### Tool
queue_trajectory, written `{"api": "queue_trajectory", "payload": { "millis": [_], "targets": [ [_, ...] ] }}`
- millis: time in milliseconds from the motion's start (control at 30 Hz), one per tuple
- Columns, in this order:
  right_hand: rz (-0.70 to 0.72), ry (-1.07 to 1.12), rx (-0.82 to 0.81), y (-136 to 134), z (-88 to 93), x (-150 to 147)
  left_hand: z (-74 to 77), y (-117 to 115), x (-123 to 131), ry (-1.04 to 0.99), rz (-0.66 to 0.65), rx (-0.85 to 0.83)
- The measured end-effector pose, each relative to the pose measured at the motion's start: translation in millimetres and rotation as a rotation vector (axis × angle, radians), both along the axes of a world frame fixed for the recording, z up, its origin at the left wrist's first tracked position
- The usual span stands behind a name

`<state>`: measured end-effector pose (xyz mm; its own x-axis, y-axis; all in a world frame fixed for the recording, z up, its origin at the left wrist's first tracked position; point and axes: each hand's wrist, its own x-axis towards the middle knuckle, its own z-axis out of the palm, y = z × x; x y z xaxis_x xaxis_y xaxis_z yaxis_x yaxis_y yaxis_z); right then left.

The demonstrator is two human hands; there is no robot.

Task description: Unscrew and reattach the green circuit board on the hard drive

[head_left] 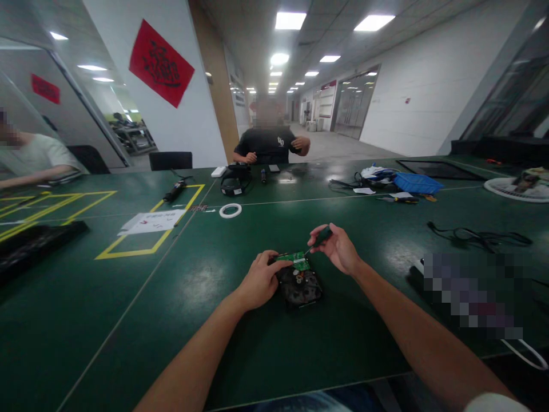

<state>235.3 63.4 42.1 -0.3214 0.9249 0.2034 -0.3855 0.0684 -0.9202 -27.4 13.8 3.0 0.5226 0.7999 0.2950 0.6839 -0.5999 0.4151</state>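
Observation:
A dark hard drive [301, 290] lies on the green table in front of me, with a green circuit board [295, 259] across its far end. My left hand [265, 273] grips the drive's left side, one finger stretched over the board. Held in my right hand [335, 246] is a screwdriver [322, 235] with a dark green handle. It is tilted, and its thin shaft points down at the right part of the board. Whether the tip touches a screw is too small to tell.
A white tape ring [230, 211] and a paper sheet [152, 222] lie to the left. At the far right are a blue basket [418, 183] and a coiled black cable [484, 236]. A pixelated object [469, 297] lies nearer right. A person in black [269, 146] sits opposite; another sits left.

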Motion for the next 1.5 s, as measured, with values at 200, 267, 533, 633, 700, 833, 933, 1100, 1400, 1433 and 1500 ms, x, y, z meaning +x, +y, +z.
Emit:
{"api": "queue_trajectory", "payload": {
  "millis": [200, 267, 533, 633, 700, 833, 933, 1100, 1400, 1433, 1500],
  "targets": [
    [0.027, -0.244, 0.084, 10.7, 17.7, -7.0, -4.2, -1.0, 6.4, -0.031, 0.022, 0.05],
    [-0.041, -0.408, 0.188, 18.2, 25.2, -9.2, -4.3, -1.4, 11.2, -0.032, 0.037, 0.07],
    [-0.127, -0.31, 0.162, 18.0, 17.5, -8.0, -4.7, -1.1, 34.3, -0.022, 0.077, 0.102],
    [-0.069, -0.286, 0.11, 10.6, 18.9, -3.0, -6.1, -0.5, 35.2, -0.028, 0.06, 0.108],
    [-0.036, -0.276, 0.071, 7.2, 22.4, -1.1, -6.5, 0.2, 35.1, -0.031, 0.059, 0.115],
    [0.024, -0.233, -0.031, 4.0, 26.5, -2.7, -6.7, 3.0, 37.0, -0.016, 0.103, 0.126],
    [0.008, -0.193, -0.073, 3.9, 25.1, -5.8, -8.2, 6.1, 38.2, -0.005, 0.131, 0.127],
    [-0.068, -0.172, -0.042, 10.0, 21.3, -5.8, -9.7, 11.6, 33.7, 0.024, 0.086, 0.128],
    [-0.162, -0.266, 0.045, 20.8, 18.5, -5.8, -9.1, 23.2, 18.3, -0.023, -0.009, 0.076],
    [-0.155, -0.256, 0.025, 20.0, 18.5, -6.7, -10.0, 22.7, 17.8, -0.028, -0.009, 0.08],
    [-0.154, -0.227, -0.017, 17.7, 19.6, -8.2, -11.3, 20.2, 17.1, -0.027, -0.007, 0.092]
  ]
}}
